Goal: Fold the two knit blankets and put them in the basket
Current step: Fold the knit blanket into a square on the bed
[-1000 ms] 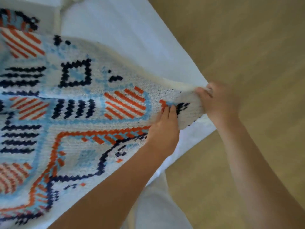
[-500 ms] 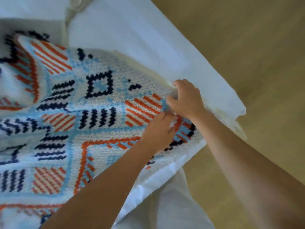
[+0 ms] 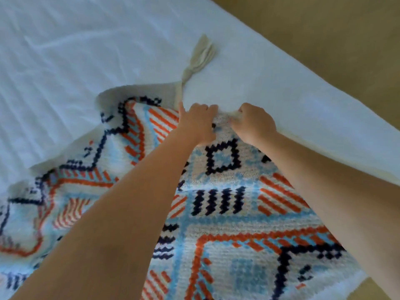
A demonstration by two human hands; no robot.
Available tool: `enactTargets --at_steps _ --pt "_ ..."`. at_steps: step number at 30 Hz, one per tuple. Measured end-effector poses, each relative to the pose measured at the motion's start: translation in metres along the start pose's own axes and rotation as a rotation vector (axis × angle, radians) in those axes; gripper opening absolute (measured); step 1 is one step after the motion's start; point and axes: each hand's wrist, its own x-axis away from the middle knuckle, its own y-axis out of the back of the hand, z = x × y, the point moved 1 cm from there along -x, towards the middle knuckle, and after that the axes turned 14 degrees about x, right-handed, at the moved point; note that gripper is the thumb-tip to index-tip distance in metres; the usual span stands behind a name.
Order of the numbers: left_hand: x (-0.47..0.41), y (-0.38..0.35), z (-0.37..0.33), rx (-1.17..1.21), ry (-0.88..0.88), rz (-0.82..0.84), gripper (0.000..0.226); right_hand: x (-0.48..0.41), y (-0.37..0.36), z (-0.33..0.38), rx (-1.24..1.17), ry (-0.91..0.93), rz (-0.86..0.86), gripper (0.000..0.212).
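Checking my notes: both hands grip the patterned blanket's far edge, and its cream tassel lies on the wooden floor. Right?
Wrong: head view shows the tassel lying on the white sheet, not the floor. Left hand and right hand do grip the blanket edge.

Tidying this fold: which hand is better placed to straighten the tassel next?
Probably the left hand: it grips the blanket edge beside the tassel; the right hand grips farther off.
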Motion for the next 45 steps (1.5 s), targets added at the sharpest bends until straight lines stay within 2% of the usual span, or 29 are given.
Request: enactTargets --at_steps 3,5,7,10,11,12,14,15,16,18,20,21,22,23,24,26,28,30,32,34,36,38,40,42,45 --pt "-0.006 0.01 0.002 0.099 -0.066 0.129 0.031 0.0 -0.004 -0.004 0.016 0.015 -0.077 0.027" --pt "-0.011 0.021 -0.001 0.095 -0.105 0.065 0.008 0.002 -0.003 -0.009 0.0 0.055 -0.21 0.024" --pt "-0.018 0.036 -0.005 0.136 -0.131 -0.182 0.01 -0.002 0.007 -0.012 -0.074 0.056 -0.408 0.022" --pt "-0.03 0.043 -0.014 0.197 -0.295 -0.798 0.025 -0.018 0.026 -0.019 -0.189 -0.028 -0.64 0.022" --pt "-0.034 0.039 -0.019 0.195 -0.322 -0.878 0.025 -0.022 0.026 -0.024 -0.202 -0.066 -0.662 0.022" --pt "-0.038 0.029 -0.026 0.165 -0.319 -0.809 0.02 -0.026 0.024 -0.029 -0.188 -0.105 -0.646 0.022" --pt "-0.046 0.0 -0.037 0.103 -0.283 -0.449 0.012 -0.029 0.01 -0.04 -0.055 -0.158 -0.506 0.022" --pt "-0.047 -0.011 -0.038 0.12 -0.28 -0.324 0.016 -0.028 0.003 -0.044 0.01 -0.157 -0.434 0.023" --pt "-0.047 -0.013 -0.037 0.188 -0.276 -0.252 0.019 -0.028 -0.002 -0.048 0.038 -0.145 -0.391 0.022" --pt "-0.051 0.002 -0.03 0.497 -0.232 -0.133 0.03 -0.028 0.002 -0.046 0.005 -0.102 -0.372 0.018" --pt "-0.058 0.025 -0.017 0.701 -0.099 -0.045 0.031 -0.034 0.011 -0.036 0.025 -0.045 -0.363 0.025" --pt "-0.063 0.037 -0.008 0.654 -0.03 -0.047 0.023 -0.039 0.015 -0.028 0.051 -0.016 -0.374 0.03" --pt "-0.066 0.047 0.001 0.472 0.009 -0.083 0.012 -0.043 0.02 -0.017 0.072 0.019 -0.386 0.035" --pt "-0.068 0.056 0.011 0.227 0.023 -0.142 0.016 -0.048 0.024 -0.004 0.1 0.058 -0.384 0.039" --pt "-0.07 0.06 0.021 0.016 0.035 -0.19 0.031 -0.053 0.025 0.009 0.137 0.101 -0.366 0.045" --pt "-0.073 0.063 0.042 -0.171 0.085 -0.236 0.054 -0.064 0.024 0.037 0.201 0.172 -0.302 0.043" --pt "-0.071 0.062 0.061 -0.106 0.173 -0.226 0.064 -0.076 0.017 0.06 0.169 0.186 -0.173 0.034" --pt "-0.071 0.059 0.076 0.065 0.261 -0.156 0.065 -0.086 0.01 0.077 0.14 0.167 0.006 0.037" --pt "-0.074 0.059 0.084 0.134 0.29 -0.097 0.048 -0.096 0.007 0.089 0.115 0.137 0.167 0.046" --pt "-0.079 0.063 0.084 0.115 0.264 -0.08 0.018 -0.102 0.003 0.097 0.138 0.141 0.283 0.037" --pt "-0.088 0.067 0.082 0.141 0.216 -0.106 0.032 -0.105 0.0 0.104 0.214 0.187 0.364 0.015" --pt "-0.097 0.074 0.079 0.244 0.171 -0.196 0.04 -0.11 0.0 0.104 0.157 0.185 0.379 0.012" --pt "-0.107 0.088 0.076 0.384 0.13 -0.329 0.036 -0.121 0.01 0.097 -0.003 0.142 0.241 0.019" --pt "-0.12 0.113 0.075 0.511 0.082 -0.479 0.019 -0.137 0.031 0.09 -0.144 0.111 -0.063 0.026" --pt "-0.147 0.159 0.075 0.621 0.031 -0.684 0.015 -0.159 0.056 0.088 -0.127 0.147 -0.457 0.014"
